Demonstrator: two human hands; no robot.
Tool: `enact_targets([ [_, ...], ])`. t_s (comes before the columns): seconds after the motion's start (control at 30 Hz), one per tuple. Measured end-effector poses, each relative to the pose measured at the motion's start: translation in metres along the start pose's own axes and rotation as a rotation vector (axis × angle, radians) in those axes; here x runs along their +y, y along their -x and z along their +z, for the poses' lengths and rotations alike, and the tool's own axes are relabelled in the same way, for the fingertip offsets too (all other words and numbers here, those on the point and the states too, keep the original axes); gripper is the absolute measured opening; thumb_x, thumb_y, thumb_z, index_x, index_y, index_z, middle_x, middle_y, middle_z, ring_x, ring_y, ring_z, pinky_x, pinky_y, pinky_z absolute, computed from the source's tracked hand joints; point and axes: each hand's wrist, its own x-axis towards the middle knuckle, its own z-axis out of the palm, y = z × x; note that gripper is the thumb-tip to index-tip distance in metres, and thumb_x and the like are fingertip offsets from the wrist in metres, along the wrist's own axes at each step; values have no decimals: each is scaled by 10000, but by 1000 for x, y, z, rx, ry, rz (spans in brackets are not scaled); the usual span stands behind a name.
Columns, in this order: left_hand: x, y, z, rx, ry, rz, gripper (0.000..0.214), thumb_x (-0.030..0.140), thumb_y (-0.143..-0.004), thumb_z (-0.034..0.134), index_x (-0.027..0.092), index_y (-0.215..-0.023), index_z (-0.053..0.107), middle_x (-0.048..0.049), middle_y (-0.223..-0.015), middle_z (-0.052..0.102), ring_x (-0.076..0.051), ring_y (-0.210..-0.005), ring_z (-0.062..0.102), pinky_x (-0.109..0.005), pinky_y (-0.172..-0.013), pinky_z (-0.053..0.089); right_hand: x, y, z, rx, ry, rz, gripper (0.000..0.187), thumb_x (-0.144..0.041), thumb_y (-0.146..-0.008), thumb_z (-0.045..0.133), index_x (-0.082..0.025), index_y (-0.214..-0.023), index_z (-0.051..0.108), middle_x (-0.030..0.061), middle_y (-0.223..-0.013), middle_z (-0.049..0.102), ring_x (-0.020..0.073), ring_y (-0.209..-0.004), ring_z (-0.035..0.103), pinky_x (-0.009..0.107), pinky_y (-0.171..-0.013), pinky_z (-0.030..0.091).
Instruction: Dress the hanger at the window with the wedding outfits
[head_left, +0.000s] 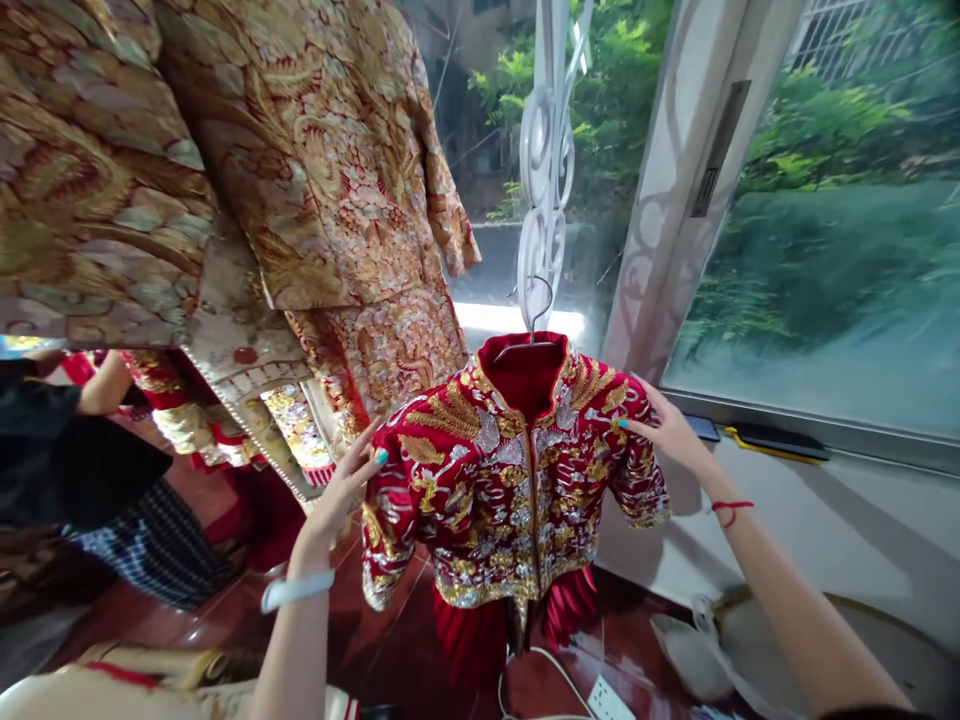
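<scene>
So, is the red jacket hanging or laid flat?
Hanging: the jacket hangs from a hanger hook; left hand and right hand touch its sleeves.

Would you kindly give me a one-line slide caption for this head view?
Left hand and right hand touch a hanging red embroidered jacket beside a window.

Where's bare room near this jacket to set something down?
The grey ledge right of the jacket, under the window, is mostly bare beyond the right hand. The floor between left hand and jacket is open. Left is crowded: gold robes, a person.
</scene>
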Motion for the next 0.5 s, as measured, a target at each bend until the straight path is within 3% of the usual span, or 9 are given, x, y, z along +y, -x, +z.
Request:
enact_targets([
  [0.1, 2, -9, 5, -8, -34, -54, 586, 548, -551, 799, 154, -971, 690, -89, -908, 741, -251, -813, 697, -341, -717, 564, 2, -5, 7, 98, 93, -56, 655, -405, -801, 656, -214, -1401, 478, 107, -1387, 562, 293, -1251, 539, 478, -1089, 397],
  [0.2, 2, 6, 21, 168, -172, 85, 471, 508, -601, 787, 140, -874, 680, -39, -742, 707, -195, -649, 648, -309, -627, 534, 4, 0, 10, 150, 153, -29, 523, -379, -813, 624, -216, -1306, 562, 96, -1223, 672, 290, -1091, 635, 470, -1008, 457],
  [0.33, 0, 29, 49, 511, -270, 274, 347, 473, -745, 683, 169, -909, 657, -33, -784, 694, -190, -704, 633, -303, -678, 522, 9, 13, 16, 325, 178, 55, 385, -424, -866, 515, -196, -1145, 649, 116, -1102, 714, 311, -994, 657, 488, -923, 489],
  [0.4, -1, 28, 53, 504, -259, 255, 335, 473, -750, 673, 179, -909, 648, -44, -832, 703, -212, -768, 647, -321, -726, 528, 11, 15, 15, 291, 143, 72, 373, -432, -862, 511, -189, -1102, 664, 115, -1057, 725, 312, -970, 665, 480, -899, 503],
  [0.5, -13, 28, 40, 420, -170, 176, 422, 488, -706, 701, 194, -1004, 642, -62, -966, 714, -247, -911, 662, -343, -815, 530, 11, 13, 1, 166, 50, 63, 457, -442, -814, 601, -189, -1194, 627, 121, -1131, 706, 308, -1045, 656, 464, -943, 501],
])
